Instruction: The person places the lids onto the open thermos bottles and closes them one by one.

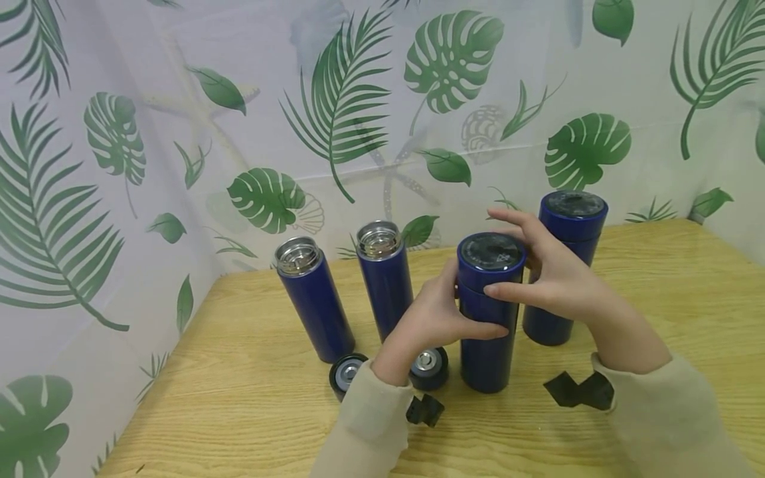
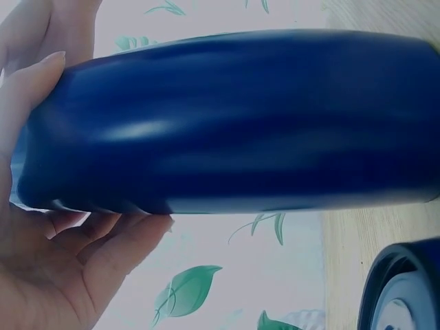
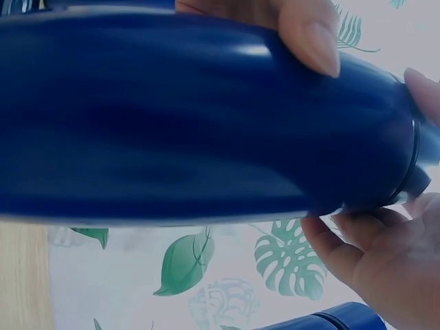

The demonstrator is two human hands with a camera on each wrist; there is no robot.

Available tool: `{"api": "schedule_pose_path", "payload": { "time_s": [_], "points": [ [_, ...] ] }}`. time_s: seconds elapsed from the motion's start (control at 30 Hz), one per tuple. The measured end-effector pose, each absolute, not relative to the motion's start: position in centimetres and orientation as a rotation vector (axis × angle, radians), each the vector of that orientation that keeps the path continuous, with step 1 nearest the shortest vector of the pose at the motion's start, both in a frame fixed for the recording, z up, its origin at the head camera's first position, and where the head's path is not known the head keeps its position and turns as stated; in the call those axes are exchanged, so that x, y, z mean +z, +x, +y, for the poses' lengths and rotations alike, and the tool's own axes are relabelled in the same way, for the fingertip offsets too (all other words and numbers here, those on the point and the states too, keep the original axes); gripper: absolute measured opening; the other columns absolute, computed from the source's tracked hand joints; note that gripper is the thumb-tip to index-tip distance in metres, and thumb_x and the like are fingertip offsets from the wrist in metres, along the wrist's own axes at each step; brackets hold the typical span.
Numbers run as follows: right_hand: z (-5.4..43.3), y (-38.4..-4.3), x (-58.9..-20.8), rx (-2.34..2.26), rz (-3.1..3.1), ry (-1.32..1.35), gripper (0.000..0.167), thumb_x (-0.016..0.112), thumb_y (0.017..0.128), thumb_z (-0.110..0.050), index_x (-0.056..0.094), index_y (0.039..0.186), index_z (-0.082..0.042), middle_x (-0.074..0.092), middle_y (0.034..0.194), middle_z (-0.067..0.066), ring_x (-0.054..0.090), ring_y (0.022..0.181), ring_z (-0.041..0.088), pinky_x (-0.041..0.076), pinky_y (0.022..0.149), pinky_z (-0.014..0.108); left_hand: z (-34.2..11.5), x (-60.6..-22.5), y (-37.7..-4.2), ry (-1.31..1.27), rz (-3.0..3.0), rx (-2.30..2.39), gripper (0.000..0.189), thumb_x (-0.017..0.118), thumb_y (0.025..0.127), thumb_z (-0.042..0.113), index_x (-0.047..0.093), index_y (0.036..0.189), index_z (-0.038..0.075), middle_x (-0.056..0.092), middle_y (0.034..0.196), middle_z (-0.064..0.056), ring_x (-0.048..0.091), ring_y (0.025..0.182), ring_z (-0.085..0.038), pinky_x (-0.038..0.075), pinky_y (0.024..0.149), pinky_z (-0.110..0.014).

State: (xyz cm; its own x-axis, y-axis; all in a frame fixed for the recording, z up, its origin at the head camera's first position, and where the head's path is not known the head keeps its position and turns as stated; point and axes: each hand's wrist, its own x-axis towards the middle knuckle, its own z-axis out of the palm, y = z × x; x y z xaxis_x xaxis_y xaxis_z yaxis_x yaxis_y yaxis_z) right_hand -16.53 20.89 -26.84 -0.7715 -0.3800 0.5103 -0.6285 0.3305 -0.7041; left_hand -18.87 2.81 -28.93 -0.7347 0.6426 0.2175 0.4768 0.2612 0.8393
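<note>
In the head view, a dark blue flask (image 1: 487, 358) with a glossy black lid top (image 1: 492, 251) stands upright between both hands. My left hand (image 1: 439, 312) grips its body from the left, thumb across the front. Around the lid, from the right, is my right hand (image 1: 552, 275); its thumb lies at the lid's lower edge, while the index finger reaches out behind. The left wrist view shows the flask's blue side (image 2: 261, 124) with fingers (image 2: 117, 254) under it. Across the right wrist view runs the same flask (image 3: 172, 130), a thin seam visible below its lid.
Two lidless blue flasks (image 1: 317, 305) (image 1: 385, 285) with steel rims stand on the left. Two removed lids (image 1: 348, 375) (image 1: 429, 368) lie upturned before them. Behind my right hand stands another lidded flask (image 1: 574, 229). A leaf-patterned cloth (image 1: 370, 192) hangs behind the wooden table (image 1: 227, 398).
</note>
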Motion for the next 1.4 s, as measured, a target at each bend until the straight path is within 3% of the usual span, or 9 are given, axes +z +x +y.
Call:
{"api": "schedule_pose_path", "payload": {
  "time_s": [0.17,0.33,0.43,0.67,0.93,1.17,1.23,1.4],
  "points": [
    [20.8,-16.3,-26.7,1.390,-2.367,0.854,0.080,0.069,0.074,0.001,0.021,0.137,-0.011,0.048,0.117,0.018,0.051,0.098,0.006,0.039,0.081,0.015,3.2,-30.7,-20.3,1.070,2.368,1.468,0.089,0.081,0.063,0.021,0.026,0.134,0.029,0.049,0.119,0.006,0.050,0.102,-0.007,0.041,0.084,-0.026],
    [20.5,-15.9,-26.4,1.322,-2.425,0.749,0.080,0.072,0.073,-0.007,0.024,0.136,-0.012,0.049,0.116,0.016,0.051,0.097,0.008,0.041,0.077,0.017,3.2,-31.0,-20.5,1.074,2.386,1.460,0.089,0.081,0.062,0.026,0.027,0.133,0.030,0.050,0.117,0.008,0.051,0.101,-0.007,0.041,0.084,-0.027],
    [20.2,-15.6,-26.2,1.269,-2.466,0.650,0.081,0.075,0.071,-0.013,0.026,0.135,-0.013,0.050,0.116,0.015,0.052,0.094,0.016,0.043,0.073,0.025,3.3,-31.0,-20.5,1.065,2.405,1.445,0.089,0.081,0.062,0.026,0.028,0.133,0.029,0.050,0.116,0.008,0.051,0.100,-0.006,0.042,0.083,-0.027],
    [19.5,-15.2,-26.0,1.230,-2.518,0.470,0.081,0.077,0.068,-0.024,0.030,0.132,-0.011,0.052,0.109,0.014,0.054,0.096,0.029,0.039,0.077,0.046,3.3,-31.0,-20.5,1.067,2.435,1.425,0.089,0.081,0.061,0.027,0.028,0.133,0.029,0.051,0.115,0.008,0.051,0.099,-0.006,0.042,0.082,-0.027],
    [19.0,-15.4,-26.1,1.179,-2.487,0.460,0.079,0.078,0.067,-0.025,0.034,0.128,-0.006,0.050,0.110,0.016,0.051,0.099,0.031,0.038,0.082,0.049,3.3,-31.0,-20.5,1.064,2.475,1.399,0.093,0.082,0.060,0.029,0.026,0.134,0.029,0.050,0.117,0.008,0.050,0.102,-0.007,0.041,0.085,-0.028],
    [19.5,-15.7,-26.3,1.189,-2.490,0.577,0.083,0.076,0.069,-0.021,0.027,0.135,-0.009,0.041,0.125,0.020,0.045,0.107,0.036,0.032,0.086,0.054,3.1,-30.9,-20.6,1.073,2.433,1.411,0.090,0.081,0.062,0.029,0.025,0.134,0.030,0.049,0.118,0.008,0.049,0.103,-0.007,0.041,0.085,-0.028],
    [19.8,-15.9,-26.4,1.239,-2.482,0.647,0.084,0.075,0.071,-0.017,0.023,0.137,-0.011,0.038,0.129,0.020,0.045,0.107,0.033,0.033,0.086,0.052,3.0,-30.9,-20.6,1.082,2.412,1.422,0.090,0.080,0.063,0.028,0.025,0.134,0.031,0.048,0.119,0.008,0.049,0.103,-0.007,0.041,0.085,-0.027],
    [20.5,-16.4,-26.9,1.380,-2.405,0.857,0.079,0.067,0.077,-0.003,0.019,0.139,-0.013,0.036,0.129,0.017,0.048,0.104,0.015,0.042,0.083,0.026,2.9,-30.4,-20.1,1.068,2.384,1.431,0.090,0.079,0.065,0.022,0.023,0.136,0.028,0.048,0.121,0.005,0.049,0.104,-0.009,0.041,0.084,-0.027]
  ]
}}
